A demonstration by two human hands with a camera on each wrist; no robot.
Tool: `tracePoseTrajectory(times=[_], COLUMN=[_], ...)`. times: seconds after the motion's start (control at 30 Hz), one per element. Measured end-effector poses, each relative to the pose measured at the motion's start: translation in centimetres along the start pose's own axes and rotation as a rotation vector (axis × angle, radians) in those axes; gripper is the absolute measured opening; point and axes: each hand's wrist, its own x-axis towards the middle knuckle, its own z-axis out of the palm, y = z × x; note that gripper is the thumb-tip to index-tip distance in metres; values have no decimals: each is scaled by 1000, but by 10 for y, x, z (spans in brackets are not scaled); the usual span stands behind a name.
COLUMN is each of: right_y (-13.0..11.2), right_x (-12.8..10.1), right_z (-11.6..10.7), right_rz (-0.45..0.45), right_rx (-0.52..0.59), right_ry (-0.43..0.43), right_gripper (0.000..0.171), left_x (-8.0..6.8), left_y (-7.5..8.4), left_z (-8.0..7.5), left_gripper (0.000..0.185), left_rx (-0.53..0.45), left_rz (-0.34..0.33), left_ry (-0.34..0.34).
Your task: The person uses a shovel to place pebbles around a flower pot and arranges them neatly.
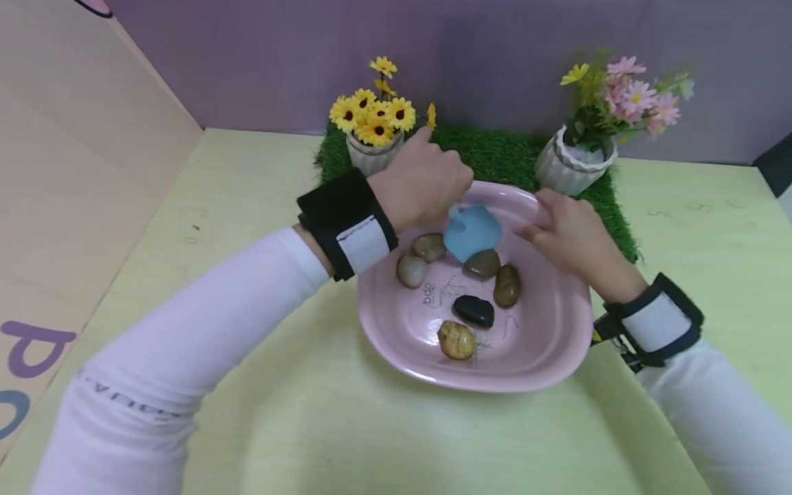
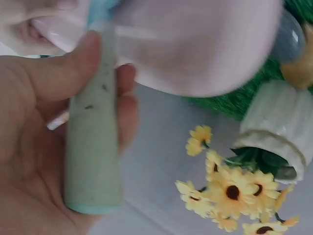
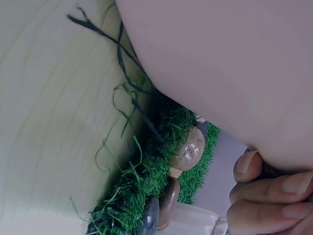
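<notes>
Sleeves fill lower frame, both reaching up to pink plate (image 1: 396,330) at centre on table (image 1: 309,426). Left hand (image 1: 421,185) grips trowel handle (image 2: 93,161), thumb and fingers curled round it; blue blade (image 1: 471,230) rests inside plate's far side, touching a brown stone (image 1: 482,264). Step in hand, likely: scooping stones (six lie in plate). Next move calls for blade sliding under stone, plate held steady. Right hand (image 1: 572,230) pinches plate's far right rim, fingers (image 3: 274,205) curled under edge.
</notes>
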Motion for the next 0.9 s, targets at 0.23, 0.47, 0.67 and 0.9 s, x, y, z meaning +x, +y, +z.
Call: tracePoseTrajectory(times=[0.23,0.47,0.67,0.9], right_y=[0,0,-1,0], right_x=[0,0,0,-1], right_z=[0,1,2,1], right_rz=[-11,-33,-41,-27], right_rx=[0,1,6,-7], right_ry=[11,18,14,14], right_gripper=[31,30,29,30], left_x=[-11,-20,-25,-35], left_y=[7,12,19,29], left_z=[-6,-1,7,14], left_gripper=[14,11,5,22], left_rx=[-105,-285,-441,-574], left_rz=[-67,-123,-149,-145], left_ry=[-101,-219,-270,-253])
